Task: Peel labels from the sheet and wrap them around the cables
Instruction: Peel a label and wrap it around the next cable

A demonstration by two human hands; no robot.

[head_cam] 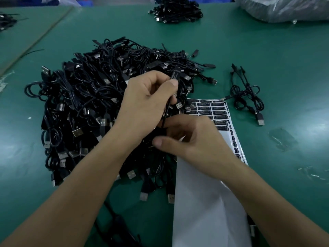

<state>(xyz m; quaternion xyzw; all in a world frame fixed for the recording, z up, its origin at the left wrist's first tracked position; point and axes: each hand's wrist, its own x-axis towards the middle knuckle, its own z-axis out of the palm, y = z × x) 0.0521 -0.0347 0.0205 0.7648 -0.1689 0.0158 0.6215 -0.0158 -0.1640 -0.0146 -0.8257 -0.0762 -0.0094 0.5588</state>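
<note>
cable point(166, 111) in left grip point(146, 98), label point(174, 74) above

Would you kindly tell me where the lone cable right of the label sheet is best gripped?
Probably pinch the lone cable at its bunched middle, coming from above on its right side; the loops gather there, while the ends and USB plug splay loose.

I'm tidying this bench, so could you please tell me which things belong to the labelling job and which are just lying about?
Job in hand: held cable, label sheet, big cable pile, lone cable right of the sheet (probably).
Lying about: far cable pile, plastic bag, tape scraps.
</note>
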